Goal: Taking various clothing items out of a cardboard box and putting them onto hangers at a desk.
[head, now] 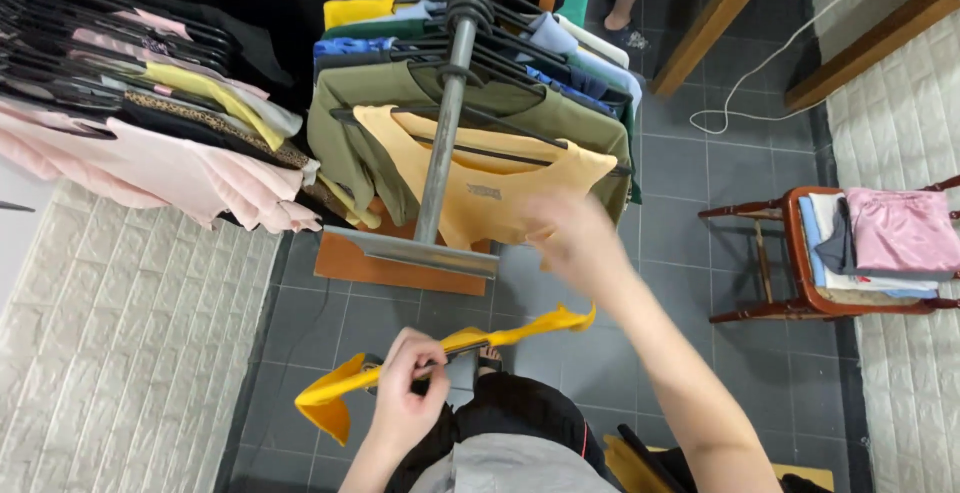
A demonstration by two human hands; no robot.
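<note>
Left hand: the left hand (408, 393) is curling shut, fingers wrapped around the dark hanger (455, 353) that is carrying the yellow garment (400, 368).
Right hand: the right hand (570, 238) is blurring with motion in front of the rack; how far it is open I cannot tell, and it is gripping nothing visible.
Yellow garment: it is draping along the hanger, running from below the left hand up toward the right forearm, one end nearly touching it.
Rack: the grey rail (445, 123) is carrying a pale orange shirt (480, 188) with a small dark printed patch on its chest, then an olive shirt (390, 93) behind it.
Chair: a wooden chair (790, 253) is standing well apart at right, bearing folded clothes with a pink one (900, 228) on top.
</note>
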